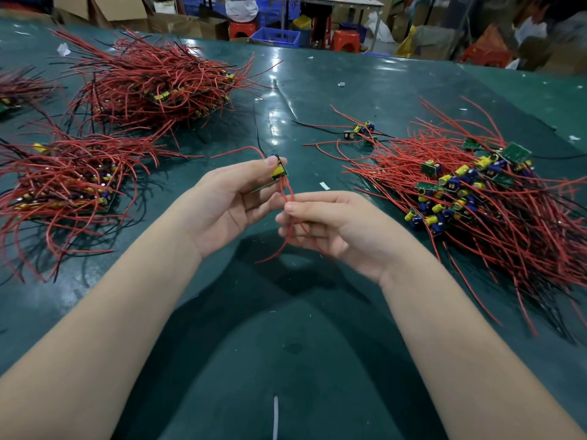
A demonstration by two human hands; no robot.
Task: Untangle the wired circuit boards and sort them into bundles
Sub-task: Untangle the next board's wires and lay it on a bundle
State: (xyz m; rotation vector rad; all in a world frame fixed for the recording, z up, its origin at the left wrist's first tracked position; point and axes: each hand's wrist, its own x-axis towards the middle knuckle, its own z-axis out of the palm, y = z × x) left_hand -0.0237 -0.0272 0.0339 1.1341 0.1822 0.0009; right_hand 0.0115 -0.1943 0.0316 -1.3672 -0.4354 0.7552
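My left hand (235, 198) pinches a small green circuit board (278, 171) with a yellow part, held above the table's middle. Red wires (287, 198) hang from the board down into my right hand (327, 225), whose thumb and fingers pinch them just below it. One red wire and one black wire arc up and left from the board. A large tangled pile of wired boards (476, 192) lies at the right. Sorted bundles of red-wired boards lie at the left (63, 185) and at the far left-centre (152, 87).
The green table (317, 100) carries several loose boards (360, 131) at centre right and small white scraps. Part of another bundle (16, 90) shows at the left edge. Beyond the far edge stand cardboard boxes, red stools (344, 39) and a blue crate (278, 36).
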